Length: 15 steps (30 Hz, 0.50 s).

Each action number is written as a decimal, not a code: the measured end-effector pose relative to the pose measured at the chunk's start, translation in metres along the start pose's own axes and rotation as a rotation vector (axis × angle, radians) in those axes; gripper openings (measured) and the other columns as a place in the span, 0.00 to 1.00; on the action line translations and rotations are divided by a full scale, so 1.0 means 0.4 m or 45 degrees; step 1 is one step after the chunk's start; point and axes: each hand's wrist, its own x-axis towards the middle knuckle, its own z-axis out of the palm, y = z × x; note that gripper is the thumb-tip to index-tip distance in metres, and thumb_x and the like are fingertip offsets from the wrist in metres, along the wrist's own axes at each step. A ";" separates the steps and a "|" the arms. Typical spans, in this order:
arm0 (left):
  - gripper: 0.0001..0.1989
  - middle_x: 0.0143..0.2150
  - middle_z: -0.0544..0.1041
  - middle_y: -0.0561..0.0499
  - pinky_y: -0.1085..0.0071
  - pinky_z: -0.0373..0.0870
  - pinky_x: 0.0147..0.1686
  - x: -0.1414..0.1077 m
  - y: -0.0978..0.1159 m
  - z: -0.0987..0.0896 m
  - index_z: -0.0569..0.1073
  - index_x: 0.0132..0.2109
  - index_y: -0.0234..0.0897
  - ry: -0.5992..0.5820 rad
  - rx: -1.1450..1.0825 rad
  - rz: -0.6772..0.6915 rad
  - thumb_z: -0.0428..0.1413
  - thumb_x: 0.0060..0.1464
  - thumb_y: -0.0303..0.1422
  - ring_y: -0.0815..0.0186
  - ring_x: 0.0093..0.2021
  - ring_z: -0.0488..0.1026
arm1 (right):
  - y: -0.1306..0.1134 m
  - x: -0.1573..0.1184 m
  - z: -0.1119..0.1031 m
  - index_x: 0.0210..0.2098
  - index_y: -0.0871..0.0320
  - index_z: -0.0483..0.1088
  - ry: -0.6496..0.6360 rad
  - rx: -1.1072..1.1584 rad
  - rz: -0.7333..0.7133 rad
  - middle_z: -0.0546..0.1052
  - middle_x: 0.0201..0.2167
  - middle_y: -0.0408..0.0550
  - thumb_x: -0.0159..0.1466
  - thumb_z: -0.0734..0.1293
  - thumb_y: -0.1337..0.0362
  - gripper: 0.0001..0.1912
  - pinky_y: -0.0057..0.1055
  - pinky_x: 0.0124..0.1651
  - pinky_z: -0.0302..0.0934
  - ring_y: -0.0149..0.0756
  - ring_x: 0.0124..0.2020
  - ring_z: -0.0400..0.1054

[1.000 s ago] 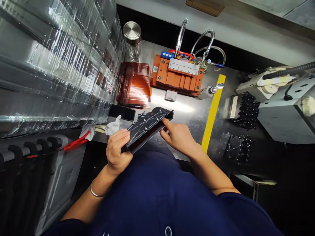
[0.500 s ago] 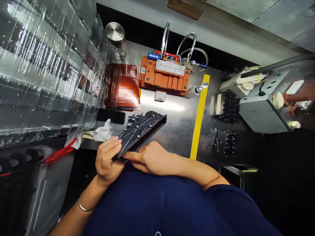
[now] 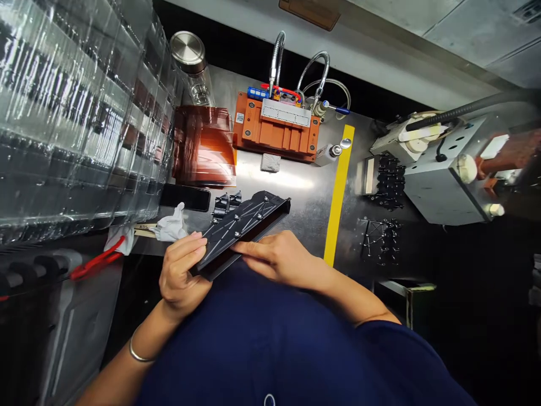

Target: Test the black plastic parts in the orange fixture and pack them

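My left hand point(image 3: 181, 275) is closed around the lower left end of a black plastic housing point(image 3: 236, 228), with its fingers on the ribbed face. The part is held tilted in front of my body, its right end higher. Metal studs dot its face, and a long open slot runs along the side toward me. My right hand point(image 3: 281, 256) is at this slot, index finger stretched out with its tip inside the edge; the other fingers lie below, partly hidden. Small round clip-like forms point(image 3: 226, 206) show beyond the housing's upper left edge.
An orange fixture point(image 3: 276, 135) with metal hoses stands at the back of the metal bench. Left of it are amber sheets point(image 3: 205, 149), a glass bottle point(image 3: 194, 67), a phone point(image 3: 186, 197) and crumpled white cloth point(image 3: 171, 223). Yellow tape point(image 3: 339, 192) and more black parts point(image 3: 380, 239) lie right.
My right hand has slid right and up along the slot, from the housing's lower left end to about its middle. The left hand keeps its grip. The whole view has shifted slightly.
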 end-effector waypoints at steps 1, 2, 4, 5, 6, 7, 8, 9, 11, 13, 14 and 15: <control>0.26 0.42 0.75 0.48 0.60 0.78 0.42 0.001 0.001 0.001 0.67 0.48 0.39 -0.010 0.010 0.000 0.65 0.41 0.20 0.59 0.45 0.76 | 0.004 -0.003 0.002 0.56 0.57 0.68 0.012 0.015 0.027 0.79 0.29 0.47 0.68 0.59 0.63 0.18 0.24 0.31 0.59 0.30 0.27 0.71; 0.25 0.42 0.75 0.48 0.60 0.78 0.42 0.003 0.002 0.002 0.67 0.48 0.39 -0.022 0.023 -0.006 0.64 0.42 0.20 0.60 0.45 0.76 | 0.006 -0.005 0.004 0.56 0.57 0.68 0.020 0.031 0.053 0.80 0.30 0.47 0.68 0.59 0.63 0.18 0.24 0.31 0.59 0.30 0.27 0.71; 0.25 0.42 0.75 0.49 0.60 0.78 0.43 0.008 0.001 0.002 0.67 0.48 0.40 -0.047 0.049 -0.017 0.63 0.43 0.20 0.60 0.45 0.76 | 0.007 -0.005 0.011 0.57 0.58 0.66 0.021 0.063 0.101 0.80 0.30 0.47 0.68 0.60 0.63 0.19 0.24 0.30 0.59 0.31 0.27 0.71; 0.25 0.42 0.75 0.49 0.60 0.78 0.43 0.011 0.000 0.002 0.67 0.48 0.40 -0.057 0.059 -0.020 0.63 0.43 0.20 0.60 0.44 0.76 | 0.005 -0.004 0.015 0.58 0.58 0.65 0.016 0.075 0.123 0.80 0.30 0.47 0.68 0.61 0.62 0.20 0.24 0.30 0.59 0.31 0.26 0.71; 0.25 0.42 0.76 0.48 0.59 0.78 0.43 0.014 0.000 0.000 0.67 0.47 0.40 -0.066 0.064 -0.019 0.63 0.43 0.20 0.60 0.44 0.76 | 0.003 -0.002 0.019 0.59 0.59 0.64 0.007 0.085 0.139 0.80 0.30 0.47 0.67 0.61 0.61 0.21 0.24 0.30 0.59 0.31 0.26 0.71; 0.25 0.42 0.76 0.48 0.59 0.78 0.43 0.017 -0.001 -0.001 0.67 0.47 0.40 -0.073 0.066 -0.015 0.64 0.43 0.20 0.60 0.44 0.77 | 0.001 0.000 0.022 0.60 0.59 0.63 -0.003 0.097 0.146 0.80 0.29 0.47 0.67 0.62 0.61 0.23 0.24 0.29 0.59 0.31 0.25 0.71; 0.25 0.42 0.76 0.48 0.58 0.78 0.43 0.019 -0.001 -0.003 0.67 0.47 0.40 -0.078 0.066 -0.014 0.64 0.43 0.20 0.59 0.44 0.77 | -0.001 0.002 0.025 0.60 0.59 0.62 -0.014 0.115 0.141 0.80 0.29 0.47 0.67 0.62 0.60 0.23 0.24 0.30 0.59 0.31 0.25 0.71; 0.25 0.42 0.77 0.48 0.58 0.78 0.43 0.021 -0.001 -0.004 0.67 0.47 0.41 -0.083 0.064 -0.014 0.64 0.43 0.20 0.59 0.44 0.77 | -0.003 0.004 0.026 0.60 0.59 0.63 -0.021 0.144 0.125 0.80 0.30 0.47 0.67 0.62 0.59 0.23 0.24 0.30 0.60 0.31 0.25 0.71; 0.25 0.43 0.77 0.48 0.58 0.78 0.43 0.022 0.002 -0.006 0.67 0.47 0.41 -0.101 0.049 -0.012 0.64 0.43 0.20 0.59 0.45 0.77 | -0.005 0.009 0.026 0.58 0.58 0.65 -0.011 0.235 0.069 0.80 0.32 0.48 0.67 0.62 0.59 0.21 0.25 0.32 0.61 0.31 0.26 0.71; 0.25 0.43 0.76 0.47 0.59 0.78 0.43 0.019 0.007 -0.005 0.67 0.48 0.40 -0.107 0.023 -0.002 0.64 0.43 0.20 0.59 0.45 0.77 | -0.005 0.012 0.021 0.54 0.59 0.68 0.019 0.360 0.023 0.79 0.32 0.47 0.67 0.62 0.60 0.18 0.25 0.34 0.62 0.30 0.27 0.71; 0.26 0.43 0.76 0.47 0.59 0.78 0.44 0.017 0.010 -0.004 0.67 0.48 0.40 -0.105 0.011 0.004 0.64 0.43 0.20 0.59 0.45 0.76 | -0.006 0.012 0.018 0.52 0.59 0.69 0.033 0.429 0.018 0.79 0.31 0.46 0.66 0.63 0.60 0.16 0.24 0.34 0.62 0.30 0.27 0.71; 0.26 0.43 0.76 0.47 0.59 0.77 0.44 0.014 0.013 -0.003 0.67 0.49 0.39 -0.101 0.003 0.008 0.64 0.42 0.20 0.59 0.45 0.76 | -0.006 0.012 0.014 0.50 0.59 0.70 0.038 0.500 0.026 0.78 0.29 0.45 0.66 0.63 0.60 0.15 0.24 0.34 0.62 0.29 0.27 0.70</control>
